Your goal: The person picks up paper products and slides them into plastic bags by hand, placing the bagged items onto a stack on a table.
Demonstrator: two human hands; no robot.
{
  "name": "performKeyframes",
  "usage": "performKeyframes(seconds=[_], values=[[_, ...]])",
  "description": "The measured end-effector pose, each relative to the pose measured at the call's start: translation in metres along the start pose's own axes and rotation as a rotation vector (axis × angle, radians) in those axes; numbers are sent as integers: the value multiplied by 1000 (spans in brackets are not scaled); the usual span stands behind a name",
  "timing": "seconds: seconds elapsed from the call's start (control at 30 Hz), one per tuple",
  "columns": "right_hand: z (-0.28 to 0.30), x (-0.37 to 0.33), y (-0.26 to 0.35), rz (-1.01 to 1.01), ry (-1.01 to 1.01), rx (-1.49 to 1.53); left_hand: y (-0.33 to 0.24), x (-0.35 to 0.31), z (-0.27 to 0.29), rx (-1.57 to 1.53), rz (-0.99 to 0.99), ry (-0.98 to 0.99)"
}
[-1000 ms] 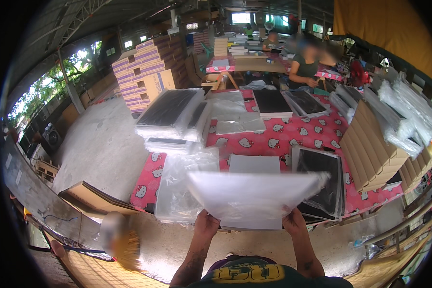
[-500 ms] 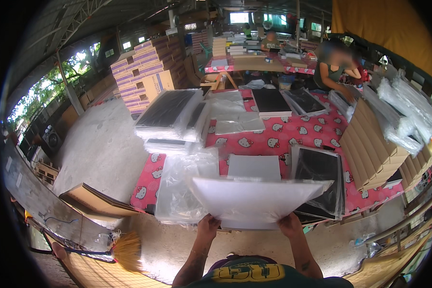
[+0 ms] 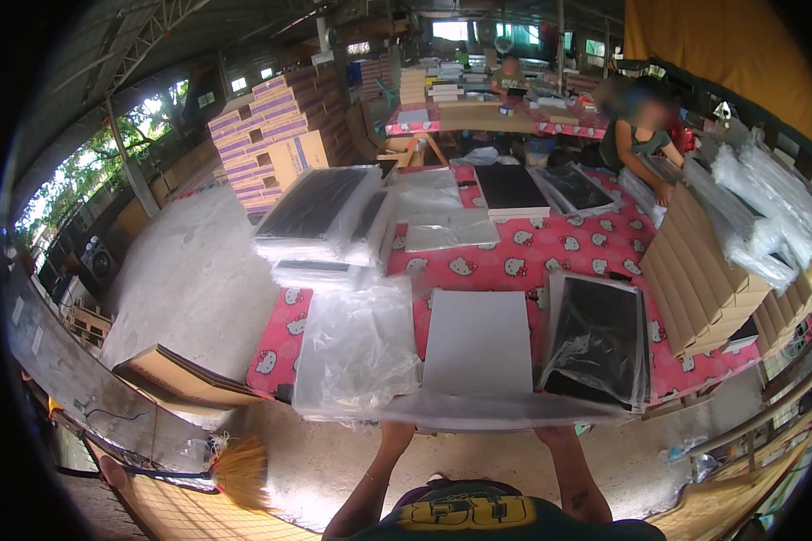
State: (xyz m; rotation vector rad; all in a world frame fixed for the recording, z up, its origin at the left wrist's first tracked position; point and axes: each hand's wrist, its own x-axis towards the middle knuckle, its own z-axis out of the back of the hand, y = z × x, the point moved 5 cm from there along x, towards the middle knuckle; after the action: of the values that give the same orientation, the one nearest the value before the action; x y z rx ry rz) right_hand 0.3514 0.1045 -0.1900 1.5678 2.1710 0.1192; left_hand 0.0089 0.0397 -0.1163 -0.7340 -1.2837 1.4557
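Both hands hold a flat white panel in clear plastic (image 3: 505, 411), seen nearly edge-on and smeared by motion at the table's near edge. My left hand (image 3: 398, 435) is closed on its near edge left of the middle, and my right hand (image 3: 550, 435) grips the same edge to the right. Most fingertips are hidden under the panel. Just beyond it lies a plain white board (image 3: 476, 343). To the left is a pile of clear plastic sleeves (image 3: 356, 338); to the right, a black panel in clear plastic (image 3: 597, 338).
A stack of wrapped black panels (image 3: 320, 212) stands at the table's left. Folded brown cartons (image 3: 704, 279) and bubble-wrapped bundles (image 3: 771, 207) crowd its right side. A co-worker (image 3: 641, 140) reaches in at the far right. A broom (image 3: 237, 473) is below, left of me.
The panel has tipped from showing its broad white face to nearly edge-on and come lower, uncovering the white board. The co-worker's arms have moved toward the cartons.
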Motion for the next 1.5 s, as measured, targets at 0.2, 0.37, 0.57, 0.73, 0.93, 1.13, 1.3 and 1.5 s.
performKeyframes(seconds=[0.2, 0.37, 0.57, 0.73, 0.93, 1.13, 1.3, 1.5], values=[[-22, -11, 6, 54, -82, -78, 7, 6, -7, 110, 73, -21], [-22, -11, 10, 95, -20, -291, 12, 9, -9, 133, 180, 18], [-36, -20, 14, 178, -82, -592, 15, 10, -14, 127, 174, -6], [-20, -5, 20, 214, -115, -935, 23, 4, -13, 23, 113, -81], [-9, 8, 33, 466, -212, -1599, 2, -2, -26, 197, -71, -181], [-59, -19, 37, 389, -18, -796, -19, -21, -40, 130, 25, -137], [-66, -29, 52, 361, 79, -434, -78, -28, -63, -374, 104, -109], [-71, -30, 51, 109, 207, -3, -105, -22, -94, -607, 30, 13]])
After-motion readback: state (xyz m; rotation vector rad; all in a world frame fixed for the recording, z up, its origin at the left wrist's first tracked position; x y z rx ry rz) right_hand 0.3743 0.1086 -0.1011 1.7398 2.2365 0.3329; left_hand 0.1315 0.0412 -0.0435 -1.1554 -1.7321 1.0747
